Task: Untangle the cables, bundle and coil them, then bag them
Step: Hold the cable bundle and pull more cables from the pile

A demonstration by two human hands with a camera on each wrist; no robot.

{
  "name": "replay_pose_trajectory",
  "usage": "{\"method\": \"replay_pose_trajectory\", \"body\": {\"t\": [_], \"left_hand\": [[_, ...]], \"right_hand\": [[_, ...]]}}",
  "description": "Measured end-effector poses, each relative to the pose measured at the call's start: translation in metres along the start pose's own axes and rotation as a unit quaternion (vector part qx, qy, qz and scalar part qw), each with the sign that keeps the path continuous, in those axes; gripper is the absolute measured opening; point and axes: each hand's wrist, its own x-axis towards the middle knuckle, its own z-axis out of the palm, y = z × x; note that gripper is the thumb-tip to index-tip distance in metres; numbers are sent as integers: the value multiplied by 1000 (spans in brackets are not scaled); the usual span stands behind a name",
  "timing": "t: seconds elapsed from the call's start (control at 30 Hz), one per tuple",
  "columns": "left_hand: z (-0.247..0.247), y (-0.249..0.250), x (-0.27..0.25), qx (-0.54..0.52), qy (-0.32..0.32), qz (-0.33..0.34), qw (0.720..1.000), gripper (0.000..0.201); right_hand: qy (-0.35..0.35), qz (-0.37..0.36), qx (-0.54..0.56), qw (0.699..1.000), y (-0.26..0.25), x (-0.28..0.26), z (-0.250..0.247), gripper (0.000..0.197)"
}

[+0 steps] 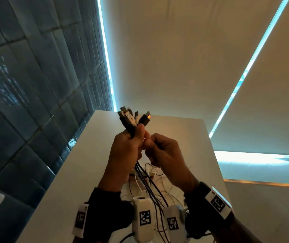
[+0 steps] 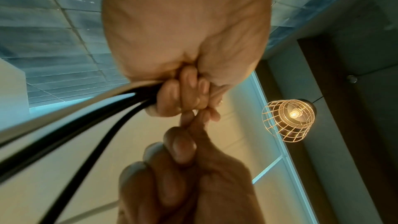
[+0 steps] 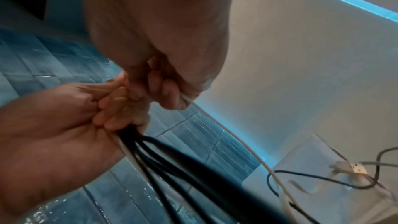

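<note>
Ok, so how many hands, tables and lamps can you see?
Hands: 2. The left hand grips the bunch of cables, and the right hand pinches a white cable.
Tables: 1
Lamps: 1
Total: 4

Both hands (image 1: 126, 148) (image 1: 164, 151) raised, fisted, knuckles seemingly touching

The left hand (image 1: 126, 149) hid the cable bundle's (image 3: 172, 161) middle. The loose cables (image 1: 157, 190) on the table were blurred, their ends cut off below.
</note>
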Motion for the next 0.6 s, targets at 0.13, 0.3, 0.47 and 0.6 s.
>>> {"method": "replay_pose_trajectory", "body": {"t": [0.13, 0.3, 0.47, 0.6], "left_hand": [[-2, 0, 2, -7, 28, 1, 1000, 39], [-2, 5, 4, -118, 43, -18, 992, 40], [-1, 11, 4, -158, 56, -21, 986, 43], [-8, 20, 1, -198, 32, -7, 980, 42]], "right_hand": [[-52, 10, -53, 997, 13, -4, -5, 23], [-29, 40, -126, 991, 47, -4, -18, 25], [-25, 69, -171, 982, 73, 7, -21, 24], [-13, 89, -214, 973, 96, 7, -26, 32]]}}
